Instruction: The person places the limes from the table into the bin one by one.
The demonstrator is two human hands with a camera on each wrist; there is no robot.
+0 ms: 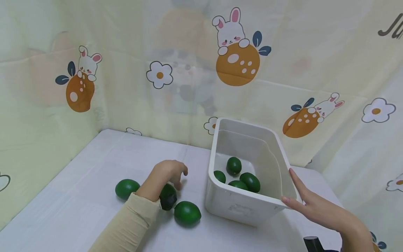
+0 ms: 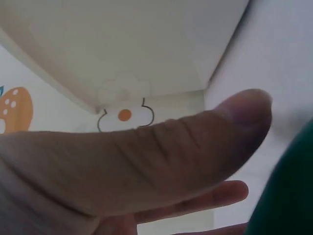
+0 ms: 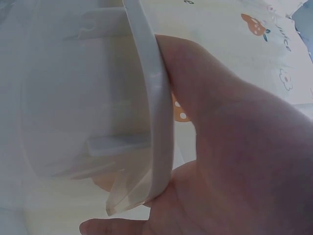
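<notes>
My left hand (image 1: 168,175) reaches over the table with fingers bent downward, above and beside a dark-ended green oval fruit (image 1: 168,197). In the left wrist view the thumb (image 2: 195,147) and fingers stand apart, with a green curve (image 2: 291,191) at the lower right edge. Two more such fruits, one on the left (image 1: 127,189) and one in front (image 1: 187,213), lie nearby. My right hand (image 1: 324,210) holds the near right corner of a white bin (image 1: 239,206), thumb and fingers spread over its rim. Several green fruits (image 1: 250,182) lie inside, partly hidden by the front wall.
The white-covered table (image 1: 104,157) ends against a printed curtain (image 1: 189,105) behind and at the sides. A black object (image 1: 311,243) shows at the lower right, below my right hand.
</notes>
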